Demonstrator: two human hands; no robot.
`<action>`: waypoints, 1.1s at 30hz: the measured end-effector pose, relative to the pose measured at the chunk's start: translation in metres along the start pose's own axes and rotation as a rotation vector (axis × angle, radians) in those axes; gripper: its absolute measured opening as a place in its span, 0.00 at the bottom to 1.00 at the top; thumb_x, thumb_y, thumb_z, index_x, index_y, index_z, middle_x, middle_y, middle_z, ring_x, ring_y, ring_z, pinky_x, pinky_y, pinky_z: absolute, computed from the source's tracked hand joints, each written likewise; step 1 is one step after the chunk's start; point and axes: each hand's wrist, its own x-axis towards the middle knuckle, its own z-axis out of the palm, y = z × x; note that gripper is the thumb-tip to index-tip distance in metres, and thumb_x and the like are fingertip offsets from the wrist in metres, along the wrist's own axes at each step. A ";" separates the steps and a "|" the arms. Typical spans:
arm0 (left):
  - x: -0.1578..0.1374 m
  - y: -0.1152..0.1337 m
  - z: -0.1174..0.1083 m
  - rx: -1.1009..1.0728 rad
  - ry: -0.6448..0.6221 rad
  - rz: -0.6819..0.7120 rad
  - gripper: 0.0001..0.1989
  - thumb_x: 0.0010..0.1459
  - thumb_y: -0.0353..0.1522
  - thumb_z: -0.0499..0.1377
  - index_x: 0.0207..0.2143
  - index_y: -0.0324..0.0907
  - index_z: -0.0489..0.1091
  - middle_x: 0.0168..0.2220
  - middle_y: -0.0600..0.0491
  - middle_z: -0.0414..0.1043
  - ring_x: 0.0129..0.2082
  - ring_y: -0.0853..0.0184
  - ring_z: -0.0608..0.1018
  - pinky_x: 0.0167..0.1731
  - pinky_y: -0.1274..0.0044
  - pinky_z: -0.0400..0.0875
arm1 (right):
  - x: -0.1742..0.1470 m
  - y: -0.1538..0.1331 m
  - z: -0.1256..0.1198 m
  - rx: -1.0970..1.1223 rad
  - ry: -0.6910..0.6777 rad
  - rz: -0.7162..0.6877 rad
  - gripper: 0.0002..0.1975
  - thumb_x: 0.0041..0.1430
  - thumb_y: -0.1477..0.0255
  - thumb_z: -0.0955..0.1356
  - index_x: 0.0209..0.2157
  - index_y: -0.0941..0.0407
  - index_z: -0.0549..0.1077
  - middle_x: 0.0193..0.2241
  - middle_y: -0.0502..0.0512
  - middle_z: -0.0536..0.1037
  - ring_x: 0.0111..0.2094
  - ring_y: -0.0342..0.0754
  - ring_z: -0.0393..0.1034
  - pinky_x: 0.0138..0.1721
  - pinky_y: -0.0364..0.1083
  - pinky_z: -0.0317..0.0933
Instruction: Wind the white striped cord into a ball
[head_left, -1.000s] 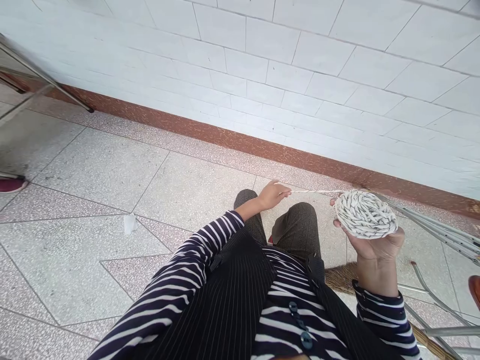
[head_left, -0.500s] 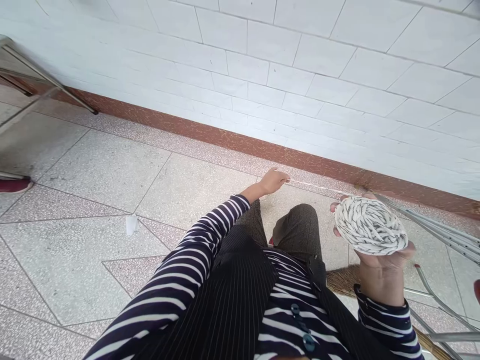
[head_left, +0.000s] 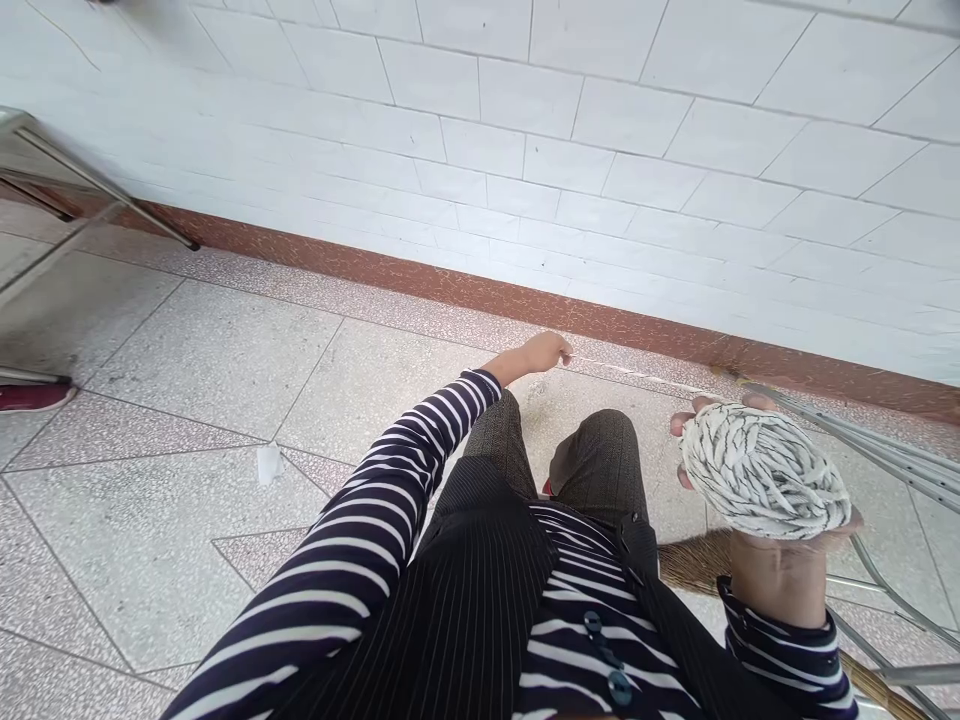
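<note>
A flattened oval ball of white cord with dark flecks (head_left: 765, 470) rests on the upturned palm of my right hand (head_left: 784, 560). My right fingers curl round its far and left edges, and the ball hides most of the palm. From it, a thin pale strand of cord (head_left: 637, 375) runs nearly straight to the left. My left hand (head_left: 546, 351) is closed on the strand's other end, out in front of my knees. The exact pinch is small and partly hidden by the fingers.
A white tiled wall (head_left: 525, 130) with a reddish-brown skirting (head_left: 450, 290) stands ahead. Metal chair or table legs (head_left: 112, 190) are at left, near a red shoe (head_left: 34, 397). A broom (head_left: 697, 560) and metal tubing (head_left: 862, 440) lie at right. Paper (head_left: 268, 463) lies on the floor.
My right hand with the cord ball has moved slightly right and down. My left hand has shifted a little left, and the strand stays stretched between them. The view has tilted slightly.
</note>
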 end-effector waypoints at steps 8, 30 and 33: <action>-0.017 0.027 0.029 -0.220 0.065 -0.047 0.17 0.66 0.31 0.52 0.50 0.41 0.78 0.54 0.49 0.78 0.53 0.61 0.78 0.55 0.71 0.70 | 0.001 0.012 -0.020 0.087 0.047 0.065 0.36 0.41 0.54 0.77 0.54 0.44 0.74 0.58 0.57 0.75 0.66 0.70 0.59 0.63 0.71 0.60; -0.083 0.050 0.035 0.114 0.228 -0.038 0.15 0.69 0.31 0.51 0.31 0.41 0.74 0.32 0.50 0.78 0.36 0.64 0.77 0.49 0.71 0.67 | 0.015 0.067 -0.045 0.210 0.049 0.265 0.33 0.36 0.62 0.77 0.50 0.49 0.78 0.55 0.57 0.78 0.61 0.66 0.67 0.61 0.70 0.61; -0.065 0.049 0.005 0.218 0.274 -0.052 0.16 0.68 0.27 0.48 0.35 0.39 0.75 0.39 0.46 0.79 0.39 0.62 0.78 0.44 0.72 0.69 | 0.005 0.075 -0.035 0.179 -0.044 0.295 0.36 0.32 0.64 0.78 0.50 0.50 0.78 0.53 0.57 0.79 0.61 0.67 0.67 0.64 0.66 0.59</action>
